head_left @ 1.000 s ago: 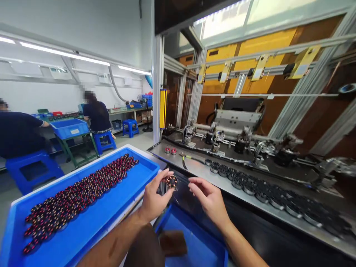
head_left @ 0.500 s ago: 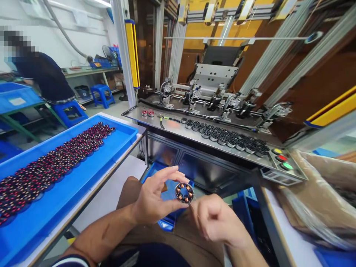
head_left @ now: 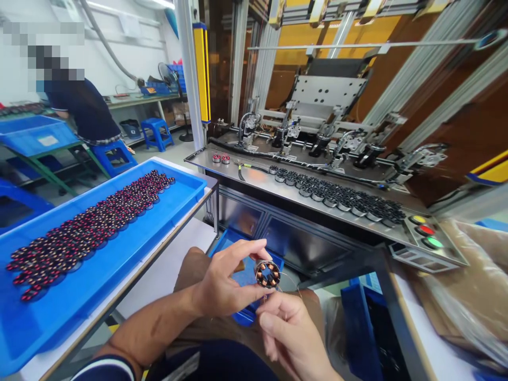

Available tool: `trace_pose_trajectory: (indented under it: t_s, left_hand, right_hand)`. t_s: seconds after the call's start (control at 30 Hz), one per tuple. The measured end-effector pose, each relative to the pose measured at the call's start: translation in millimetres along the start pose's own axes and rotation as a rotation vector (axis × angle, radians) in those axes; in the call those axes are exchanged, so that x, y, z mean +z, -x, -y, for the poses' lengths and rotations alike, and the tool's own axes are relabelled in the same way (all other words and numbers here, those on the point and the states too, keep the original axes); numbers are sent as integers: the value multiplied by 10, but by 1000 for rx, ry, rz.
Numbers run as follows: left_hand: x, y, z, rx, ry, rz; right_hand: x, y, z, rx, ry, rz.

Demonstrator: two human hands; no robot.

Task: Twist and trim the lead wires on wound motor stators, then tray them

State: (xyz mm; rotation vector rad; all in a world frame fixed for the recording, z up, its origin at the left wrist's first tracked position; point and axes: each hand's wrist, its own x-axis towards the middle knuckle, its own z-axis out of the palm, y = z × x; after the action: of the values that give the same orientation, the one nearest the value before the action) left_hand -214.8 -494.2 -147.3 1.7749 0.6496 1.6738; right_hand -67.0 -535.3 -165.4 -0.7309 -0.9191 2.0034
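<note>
Between the thumb and fingertips of my left hand (head_left: 224, 280) is a ring-shaped motor stator (head_left: 267, 274) with copper coils wound on its inner poles and a dark, shiny rim. It is held up over my lap, its open face toward me. Close below it, my right hand (head_left: 288, 328) is closed, with thumb and index finger pinched at a thin copper wire (head_left: 265, 299) that hangs from the stator. Another loose wire (head_left: 291, 277) curves out to the right of the stator. The exact grip on the wire is partly hidden by the fingers.
At left, a blue tray (head_left: 174, 198) holds many wound stators (head_left: 99, 225). Ahead, a winding machine's metal ledge (head_left: 257, 180) carries rows of black stators (head_left: 337, 193), cutters (head_left: 241, 170) and two red-and-silver parts (head_left: 221, 159). Push buttons (head_left: 426, 230) stand right. A co-worker (head_left: 87, 111) sits behind.
My right hand has moved left and turned, its fingers now under the stator instead of to its right. The stator has turned slightly in my left hand. The view has shifted left.
</note>
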Motion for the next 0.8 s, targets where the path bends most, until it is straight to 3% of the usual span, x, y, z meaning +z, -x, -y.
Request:
trace_pose_trajectory:
  t_s: [0.13,0.33,0.47,0.57,0.7,0.8]
  left_hand:
    - [-13,-6,26,-183,177,-13]
    - [-26,50,46,-316,383,129]
    - [-10,97,26,-340,414,182]
    - [-4,118,38,-389,391,140]
    - [-35,130,79,-447,432,81]
    - [-99,136,99,-417,461,87]
  right_hand:
    - [-199,4,158,83,194,68]
    - [-213,-17,646,-140,412,-82]
    - [-149,-24,602,-114,481,-146]
    - [-153,-21,492,-93,464,-127]
    - [-202,9,450,-68,524,-16]
    - [-293,24,521,58,680,262]
